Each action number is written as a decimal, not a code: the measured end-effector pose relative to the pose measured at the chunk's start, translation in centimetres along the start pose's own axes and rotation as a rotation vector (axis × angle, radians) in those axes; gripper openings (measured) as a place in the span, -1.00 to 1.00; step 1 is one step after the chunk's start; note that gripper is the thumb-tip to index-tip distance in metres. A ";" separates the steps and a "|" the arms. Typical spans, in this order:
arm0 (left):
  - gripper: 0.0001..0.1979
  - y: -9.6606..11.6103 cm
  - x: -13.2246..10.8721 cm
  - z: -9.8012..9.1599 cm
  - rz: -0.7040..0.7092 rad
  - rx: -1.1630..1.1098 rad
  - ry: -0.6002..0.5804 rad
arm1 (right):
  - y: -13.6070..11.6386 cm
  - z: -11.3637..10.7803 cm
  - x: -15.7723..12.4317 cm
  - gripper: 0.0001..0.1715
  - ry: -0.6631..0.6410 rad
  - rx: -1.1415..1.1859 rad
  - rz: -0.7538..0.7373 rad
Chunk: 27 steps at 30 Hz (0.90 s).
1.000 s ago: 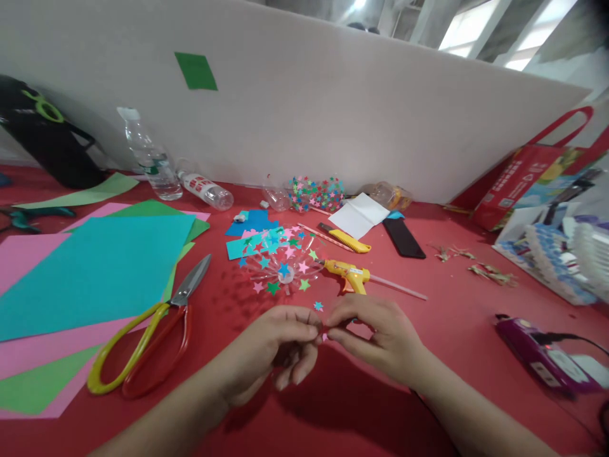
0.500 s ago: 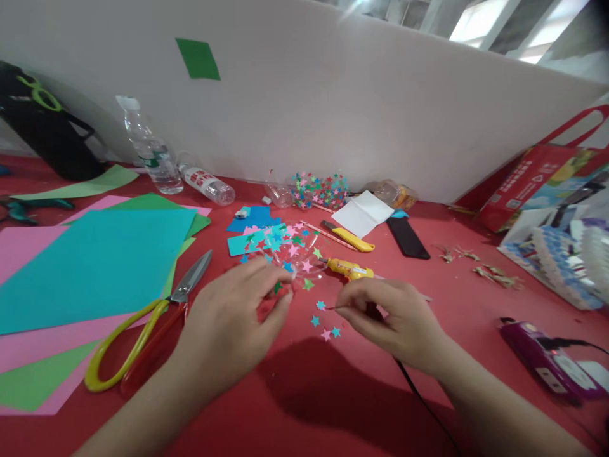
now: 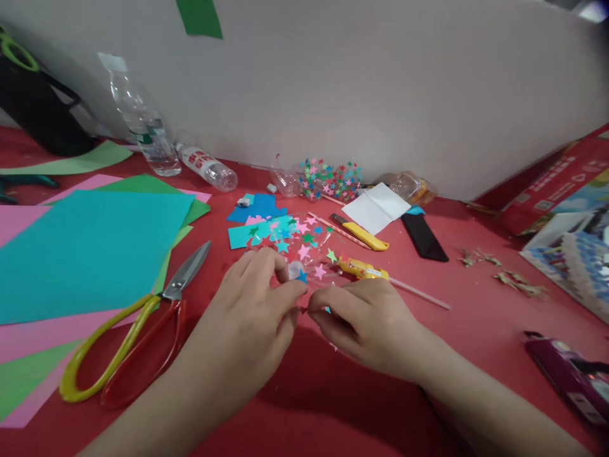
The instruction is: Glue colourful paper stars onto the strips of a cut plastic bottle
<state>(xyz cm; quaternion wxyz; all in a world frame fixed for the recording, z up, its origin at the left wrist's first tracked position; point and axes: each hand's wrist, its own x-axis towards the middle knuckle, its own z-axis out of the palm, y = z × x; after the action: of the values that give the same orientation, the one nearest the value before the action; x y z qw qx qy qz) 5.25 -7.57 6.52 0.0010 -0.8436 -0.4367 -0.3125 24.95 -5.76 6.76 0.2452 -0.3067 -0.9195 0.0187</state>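
Note:
My left hand and my right hand meet low over the red table, fingertips almost touching. Both have thumb and fingers bent together in a pinch. A tiny dark reddish bit shows between the fingertips, too small to name. Just beyond lies a clear plastic piece with colourful paper stars stuck on or scattered around it, including a pink star and a blue star by my left thumb. Behind my right hand lies a yellow glue gun. My right hand partly hides a few loose stars.
Scissors and stacked coloured paper lie left. Farther back are two plastic bottles, a star-covered bottle, a yellow utility knife, white paper and a black phone. A purple power strip sits right.
My hands have come together; the right moved left over the loose stars, and the left thumb and fingers have drawn closer. The camera view has tilted downward.

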 end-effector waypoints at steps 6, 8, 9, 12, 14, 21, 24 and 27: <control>-0.75 0.1 0.1 0.1 -0.015 -0.053 -0.026 | 0.2 -0.4 -0.2 -0.81 -0.030 0.062 0.019; -0.77 -0.1 0.1 0.2 -0.021 -0.061 -0.021 | 0.3 -0.5 -0.2 -0.84 -0.026 0.087 0.017; -0.79 -0.1 0.1 0.2 -0.023 -0.062 -0.017 | 0.3 -0.5 -0.1 -0.85 -0.025 0.096 0.018; -0.86 -0.2 0.1 0.5 -0.031 -0.069 -0.022 | 0.4 -0.4 0.0 -0.86 -0.021 0.099 0.022; -0.87 -0.1 0.1 0.6 -0.041 -0.071 -0.030 | 0.4 -0.4 0.0 -0.86 -0.025 0.102 0.028; -0.88 0.1 0.1 1.3 -0.058 -0.073 -0.002 | 0.5 -0.5 -0.2 -0.87 -0.022 0.092 0.042; -0.87 0.0 0.1 1.6 -0.063 -0.086 0.005 | 0.6 -0.4 -0.2 -0.86 -0.016 0.080 0.035; -0.84 0.1 0.1 1.7 -0.065 -0.109 0.020 | 0.6 -0.3 -0.2 -0.85 -0.036 0.066 0.028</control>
<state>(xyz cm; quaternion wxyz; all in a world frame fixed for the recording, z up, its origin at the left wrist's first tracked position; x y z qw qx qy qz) 6.25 -7.06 5.18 -0.0506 -0.8246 -0.4462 -0.3439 25.56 -5.43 6.80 0.2381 -0.3109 -0.9183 0.0579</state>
